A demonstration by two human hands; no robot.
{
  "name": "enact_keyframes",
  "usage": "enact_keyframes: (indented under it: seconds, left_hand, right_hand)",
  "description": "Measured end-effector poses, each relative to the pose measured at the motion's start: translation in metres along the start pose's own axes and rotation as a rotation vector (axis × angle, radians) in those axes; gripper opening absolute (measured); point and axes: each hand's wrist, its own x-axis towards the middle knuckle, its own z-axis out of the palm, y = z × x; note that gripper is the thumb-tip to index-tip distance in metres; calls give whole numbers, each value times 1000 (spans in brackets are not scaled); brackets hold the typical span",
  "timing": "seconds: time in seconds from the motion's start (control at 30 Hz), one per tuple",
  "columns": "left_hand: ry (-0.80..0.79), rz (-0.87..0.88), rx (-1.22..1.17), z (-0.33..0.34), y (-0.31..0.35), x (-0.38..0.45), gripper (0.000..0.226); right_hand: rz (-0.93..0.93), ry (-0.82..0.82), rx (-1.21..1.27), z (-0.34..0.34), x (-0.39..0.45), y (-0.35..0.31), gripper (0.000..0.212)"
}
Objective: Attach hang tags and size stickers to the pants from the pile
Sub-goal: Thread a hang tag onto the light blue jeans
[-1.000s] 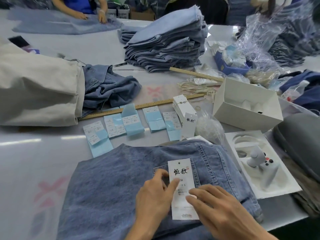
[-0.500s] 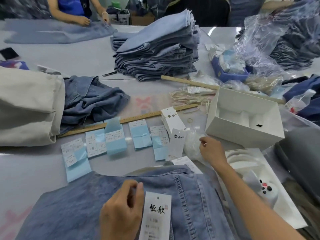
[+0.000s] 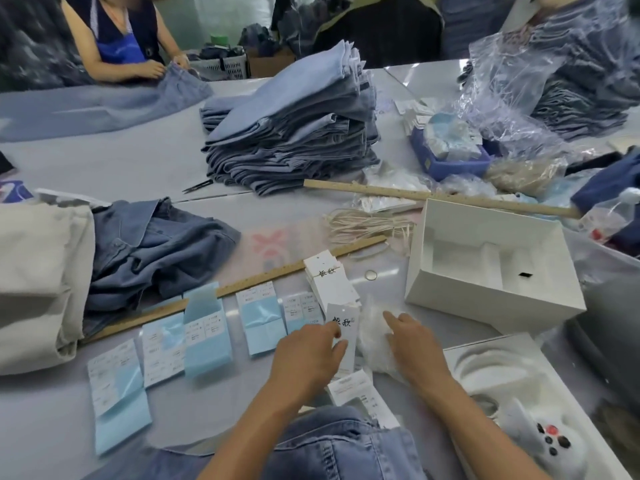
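We see our left hand (image 3: 310,351) reaching forward over the table (image 3: 104,168), its fingers curled, with the thumb and fingertips pinching the lower part of a white hang tag (image 3: 341,336) printed with black characters. Our right hand (image 3: 412,341) lies at about 3 o'clock from that tag, fingers loosely spread and resting on a crumpled clear plastic bag (image 3: 372,344); we cannot tell whether it grips anything inside. Just beyond the held tag, at 12 o'clock, a stack of hang tags (image 3: 327,284) leans against a wooden ruler (image 3: 277,271). At 9 o'clock from the left hand lie the size sticker sheets (image 3: 204,341), pale blue and white, in a row beside the ruler. The denim pants (image 3: 329,448) being tagged sit at 6 o'clock, under our forearms, at the picture's lower edge. The pile of folded pants (image 3: 291,133) stands at 12 o'clock, far across the table. An open white box (image 3: 491,268) sits at 2 o'clock.
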Motion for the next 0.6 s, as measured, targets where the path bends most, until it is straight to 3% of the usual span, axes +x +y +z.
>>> enact_keyframes:
  seconds: [0.17,0.27,0.37,0.43,0.6]
  left_hand:
    - [54,131,51,28,27,49,32]
    - [-15,110,-80,43,32,62,46]
    - [-174,-25,-556,45,33,66,72]
    - [-180,-69,-737,48,31,63,82]
    - [-106,14,-555,56,31,58,84]
  right_hand:
    - [-28,62,-165,-12,5,-1,5]
    - [-33,113,-149,-19,2,-2,8]
    - [27,165,63,-24,1,6,15]
    - [64,173,192,-27,-2,10,15]
    - [-38,297,98,-31,-8,14,4]
